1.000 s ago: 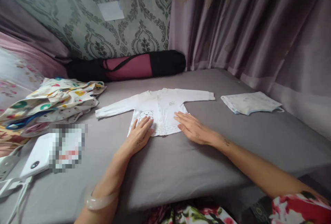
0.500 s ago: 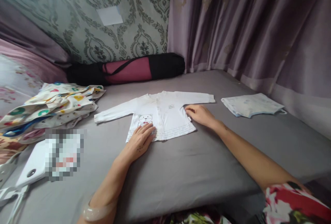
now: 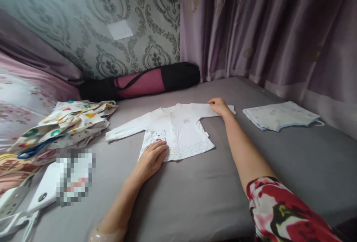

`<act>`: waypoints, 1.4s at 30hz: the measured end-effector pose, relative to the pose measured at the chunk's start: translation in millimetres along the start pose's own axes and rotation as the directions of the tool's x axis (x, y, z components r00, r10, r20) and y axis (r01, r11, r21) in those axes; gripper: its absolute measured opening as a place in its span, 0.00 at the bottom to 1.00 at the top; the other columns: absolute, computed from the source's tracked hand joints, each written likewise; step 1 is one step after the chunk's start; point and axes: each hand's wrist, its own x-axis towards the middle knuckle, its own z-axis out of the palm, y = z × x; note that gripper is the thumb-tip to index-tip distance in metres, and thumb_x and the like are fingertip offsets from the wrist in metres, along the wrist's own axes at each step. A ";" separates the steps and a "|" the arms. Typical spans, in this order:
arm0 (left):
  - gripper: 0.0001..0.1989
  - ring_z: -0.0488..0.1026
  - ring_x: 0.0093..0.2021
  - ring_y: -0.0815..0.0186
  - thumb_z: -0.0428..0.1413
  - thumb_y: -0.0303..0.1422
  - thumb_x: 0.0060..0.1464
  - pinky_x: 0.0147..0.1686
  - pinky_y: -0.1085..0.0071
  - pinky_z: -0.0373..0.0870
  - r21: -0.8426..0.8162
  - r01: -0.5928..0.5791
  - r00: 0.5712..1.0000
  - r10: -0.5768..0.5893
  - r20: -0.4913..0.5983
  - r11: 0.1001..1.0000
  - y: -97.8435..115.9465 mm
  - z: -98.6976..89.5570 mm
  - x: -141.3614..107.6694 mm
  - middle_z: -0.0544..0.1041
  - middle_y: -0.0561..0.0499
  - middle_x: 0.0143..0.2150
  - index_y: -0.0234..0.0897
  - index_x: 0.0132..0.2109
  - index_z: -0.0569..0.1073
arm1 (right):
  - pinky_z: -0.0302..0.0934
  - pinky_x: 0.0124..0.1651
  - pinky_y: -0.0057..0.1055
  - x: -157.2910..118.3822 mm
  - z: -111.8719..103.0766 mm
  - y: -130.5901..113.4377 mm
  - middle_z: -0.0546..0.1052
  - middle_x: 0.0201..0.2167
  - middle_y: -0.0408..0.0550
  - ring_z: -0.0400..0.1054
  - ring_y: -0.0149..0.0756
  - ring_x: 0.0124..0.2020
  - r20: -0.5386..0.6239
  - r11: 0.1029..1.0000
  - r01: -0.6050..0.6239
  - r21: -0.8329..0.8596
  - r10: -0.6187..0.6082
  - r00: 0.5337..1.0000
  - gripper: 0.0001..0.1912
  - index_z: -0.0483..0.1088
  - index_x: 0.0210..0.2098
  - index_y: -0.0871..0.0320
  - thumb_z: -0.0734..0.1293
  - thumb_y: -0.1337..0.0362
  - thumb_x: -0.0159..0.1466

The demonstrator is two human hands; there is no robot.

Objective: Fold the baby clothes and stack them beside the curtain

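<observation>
A small white long-sleeved shirt (image 3: 184, 132) lies spread out on the grey sheet, with a bear print near its lower left and lines of print along the hem. My left hand (image 3: 153, 156) rests flat on the hem below the bear, fingers stretched out. Over the right-hand sleeve reaches my right hand (image 3: 219, 107), its fingers bent together at the sleeve's upper edge in a pinch. The fingertips partly cover that sleeve, while its cuff shows beyond the hand.
Folded pale cloth (image 3: 281, 116) lies to the right. At left are a pile of patterned clothes (image 3: 67, 123), a white phone-like device (image 3: 48, 182) beside a blurred-out item, and a power strip (image 3: 12, 201). A black and maroon long bag (image 3: 142, 82) lies along the wall.
My right hand has moved from the shirt's right side seam up to the sleeve. My left hand stays on the hem. The view has shifted slightly.
</observation>
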 end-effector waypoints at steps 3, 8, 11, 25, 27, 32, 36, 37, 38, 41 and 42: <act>0.14 0.75 0.48 0.60 0.46 0.36 0.65 0.47 0.65 0.71 -0.007 0.032 0.993 -0.031 0.113 0.999 2.1 -15.1 20.8 0.79 0.46 0.46 0.39 0.43 0.76 | 0.62 0.51 0.32 6.3 -6.5 24.7 0.78 0.48 0.55 0.71 0.42 0.50 -0.093 0.984 -0.157 -0.087 0.149 0.984 0.19 0.77 0.48 0.58 0.61 0.70 0.61; 0.16 0.75 0.34 0.64 0.46 0.37 0.63 0.35 0.71 0.69 -0.008 0.113 0.978 -0.110 0.175 0.994 -4.3 -24.4 92.1 0.80 0.48 0.37 0.39 0.39 0.77 | 0.62 0.53 0.43 4.6 -10.1 57.1 0.75 0.50 0.63 0.68 0.51 0.53 -0.193 0.936 -0.293 -0.195 0.256 0.947 0.21 0.73 0.53 0.61 0.60 0.68 0.63; 0.15 0.76 0.34 0.64 0.47 0.36 0.61 0.37 0.72 0.69 -0.070 0.114 0.986 -0.104 0.132 0.991 -12.9 -12.6 147.2 0.81 0.48 0.37 0.37 0.40 0.78 | 0.62 0.52 0.42 5.4 -10.9 66.6 0.75 0.50 0.64 0.69 0.49 0.52 -0.176 0.927 -0.304 -0.220 0.269 0.947 0.21 0.73 0.53 0.63 0.60 0.68 0.63; 0.15 0.72 0.51 0.58 0.52 0.30 0.57 0.51 0.67 0.68 0.169 0.359 0.927 -0.372 0.055 0.918 -50.9 46.0 253.1 0.76 0.41 0.49 0.36 0.49 0.77 | 0.65 0.41 0.31 24.5 -25.1 81.5 0.79 0.37 0.55 0.73 0.43 0.41 -0.115 0.926 -0.310 0.214 0.339 0.934 0.18 0.75 0.45 0.65 0.67 0.61 0.59; 0.16 0.73 0.51 0.57 0.52 0.32 0.58 0.49 0.66 0.68 0.173 0.380 0.918 -0.393 0.050 0.909 -53.0 50.0 254.0 0.76 0.40 0.48 0.36 0.51 0.76 | 0.66 0.37 0.29 25.6 -21.8 76.9 0.78 0.37 0.54 0.73 0.39 0.37 -0.168 0.894 -0.275 0.354 0.350 0.922 0.19 0.73 0.47 0.65 0.66 0.61 0.60; 0.15 0.74 0.47 0.58 0.51 0.31 0.59 0.45 0.69 0.68 0.163 0.393 0.912 -0.407 0.059 0.905 -56.3 54.9 257.6 0.78 0.42 0.46 0.38 0.51 0.76 | 0.65 0.31 0.28 27.6 -14.5 65.3 0.77 0.36 0.51 0.70 0.34 0.29 -0.255 0.868 -0.194 0.457 0.336 0.907 0.18 0.70 0.49 0.62 0.62 0.59 0.64; 0.15 0.73 0.48 0.59 0.48 0.29 0.60 0.47 0.70 0.66 0.173 0.387 0.918 -0.396 0.019 0.906 -58.1 56.9 258.8 0.78 0.41 0.47 0.35 0.48 0.77 | 0.64 0.41 0.31 22.2 -18.5 63.3 0.78 0.40 0.54 0.71 0.40 0.40 -0.360 0.940 -0.157 0.303 0.265 0.894 0.17 0.71 0.48 0.60 0.61 0.57 0.66; 0.15 0.73 0.49 0.59 0.47 0.29 0.61 0.47 0.69 0.66 0.179 0.389 0.918 -0.396 0.002 0.904 -58.7 57.5 258.6 0.78 0.41 0.48 0.35 0.47 0.77 | 0.63 0.43 0.32 19.8 -19.3 63.1 0.78 0.41 0.55 0.71 0.42 0.42 -0.369 0.949 -0.183 0.256 0.271 0.889 0.17 0.72 0.48 0.59 0.60 0.57 0.67; 0.16 0.72 0.49 0.59 0.46 0.29 0.61 0.48 0.69 0.66 0.185 0.394 0.917 -0.398 -0.014 0.900 -59.3 58.3 258.2 0.77 0.40 0.48 0.34 0.47 0.77 | 0.63 0.45 0.33 17.3 -19.4 62.9 0.77 0.43 0.56 0.71 0.43 0.44 -0.369 0.952 -0.221 0.212 0.288 0.884 0.17 0.72 0.49 0.59 0.60 0.57 0.67; 0.16 0.72 0.50 0.59 0.44 0.28 0.62 0.48 0.69 0.65 0.204 0.413 0.910 -0.413 -0.043 0.888 -60.8 61.4 256.1 0.76 0.40 0.48 0.34 0.46 0.76 | 0.62 0.45 0.36 10.9 -15.0 61.7 0.77 0.44 0.58 0.71 0.47 0.46 -0.327 0.938 -0.324 0.120 0.346 0.879 0.18 0.71 0.52 0.58 0.58 0.56 0.69; 0.16 0.71 0.50 0.59 0.44 0.28 0.62 0.48 0.69 0.65 0.208 0.420 0.907 -0.419 -0.049 0.883 -60.9 62.7 255.1 0.76 0.40 0.48 0.33 0.46 0.76 | 0.62 0.45 0.37 9.7 -12.5 61.5 0.77 0.45 0.58 0.71 0.47 0.47 -0.314 0.935 -0.339 0.100 0.353 0.881 0.18 0.71 0.52 0.57 0.58 0.57 0.69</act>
